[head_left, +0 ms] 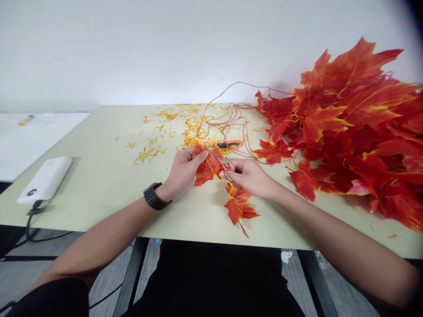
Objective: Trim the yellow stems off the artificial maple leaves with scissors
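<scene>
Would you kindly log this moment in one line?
left hand: pinching leaf | right hand: holding scissors, blades at leaf | nearby: trimmings, leaf pile

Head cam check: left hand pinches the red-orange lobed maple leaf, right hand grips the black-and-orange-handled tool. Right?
Wrong on the right hand: the head view shows it holding slim, shiny metal scissors; the black-and-orange-handled tool lies on the pale tabletop beyond it. The rest stands: the left hand pinches the red-orange lobed maple leaf.
</scene>
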A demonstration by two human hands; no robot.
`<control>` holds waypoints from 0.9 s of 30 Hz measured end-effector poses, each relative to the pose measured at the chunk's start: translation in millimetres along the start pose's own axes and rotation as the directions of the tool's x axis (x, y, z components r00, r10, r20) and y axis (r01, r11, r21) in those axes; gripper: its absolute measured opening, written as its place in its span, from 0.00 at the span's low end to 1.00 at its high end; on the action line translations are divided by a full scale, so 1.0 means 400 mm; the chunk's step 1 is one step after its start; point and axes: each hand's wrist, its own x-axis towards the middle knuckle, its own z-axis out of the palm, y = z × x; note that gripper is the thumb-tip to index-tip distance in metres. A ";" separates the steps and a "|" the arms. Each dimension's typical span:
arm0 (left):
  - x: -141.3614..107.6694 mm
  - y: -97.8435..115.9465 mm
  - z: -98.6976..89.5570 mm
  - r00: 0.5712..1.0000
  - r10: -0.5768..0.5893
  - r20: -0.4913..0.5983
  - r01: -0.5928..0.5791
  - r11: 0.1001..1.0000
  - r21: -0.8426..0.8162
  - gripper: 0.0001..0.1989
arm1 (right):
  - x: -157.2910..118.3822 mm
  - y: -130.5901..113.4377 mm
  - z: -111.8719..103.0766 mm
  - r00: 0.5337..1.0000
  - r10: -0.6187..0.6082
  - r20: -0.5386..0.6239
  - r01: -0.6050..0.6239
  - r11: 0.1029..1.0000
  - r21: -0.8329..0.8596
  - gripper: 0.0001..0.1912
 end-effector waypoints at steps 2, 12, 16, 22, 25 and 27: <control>0.000 0.000 0.000 1.000 0.002 0.002 -0.002 1.000 0.003 0.21 | -0.001 0.000 -0.001 1.000 0.001 -0.006 -0.001 1.000 -0.016 0.28; 0.006 -0.004 0.000 0.999 0.018 0.044 -0.019 1.000 0.023 0.25 | 0.009 -0.041 -0.017 0.968 0.000 -0.250 0.013 0.999 0.051 0.37; 0.002 -0.004 0.002 0.998 -0.007 0.068 0.003 0.999 0.054 0.27 | 0.009 -0.064 -0.018 0.971 0.139 -0.196 -0.070 0.944 0.323 0.39; 0.009 -0.012 -0.004 0.999 -0.026 -0.022 0.025 0.998 -0.056 0.21 | 0.011 -0.063 -0.029 0.953 0.242 -0.182 -0.130 0.870 0.476 0.36; 0.026 -0.017 -0.021 0.984 -0.138 -0.112 0.113 0.972 -0.204 0.13 | 0.014 -0.053 -0.041 0.948 0.276 -0.158 -0.150 0.827 0.541 0.29; 0.034 -0.015 -0.033 0.976 -0.215 -0.025 0.200 0.941 -0.275 0.10 | 0.016 -0.048 -0.048 0.947 0.287 -0.143 -0.154 0.798 0.583 0.26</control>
